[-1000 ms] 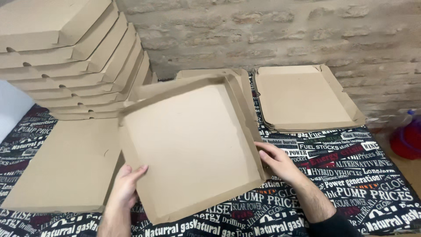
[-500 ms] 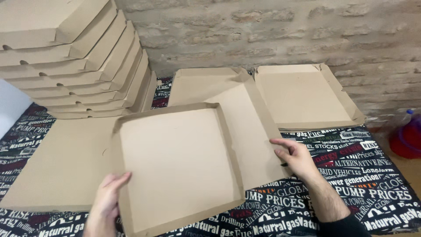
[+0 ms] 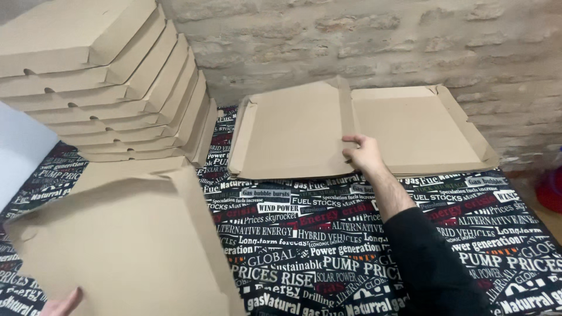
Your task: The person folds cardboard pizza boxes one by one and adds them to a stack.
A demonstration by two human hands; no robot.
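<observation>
A brown cardboard box with raised side flaps lies tilted at the lower left. My left hand grips its near edge; only the fingertips show at the bottom of the frame. My right hand reaches to the back of the table, where its fingers close on the right edge of a flat cardboard box blank. Right of that blank lies another open cardboard box with low flaps, against the wall.
A tall stack of folded cardboard boxes leans at the back left. A black tablecloth printed with words covers the table. A brick wall stands behind. A white sheet is at the left edge, a red object at the right.
The box moved from the middle of the table to the lower left with my left hand. My right hand let go of it and reached to the flat blank at the back.
</observation>
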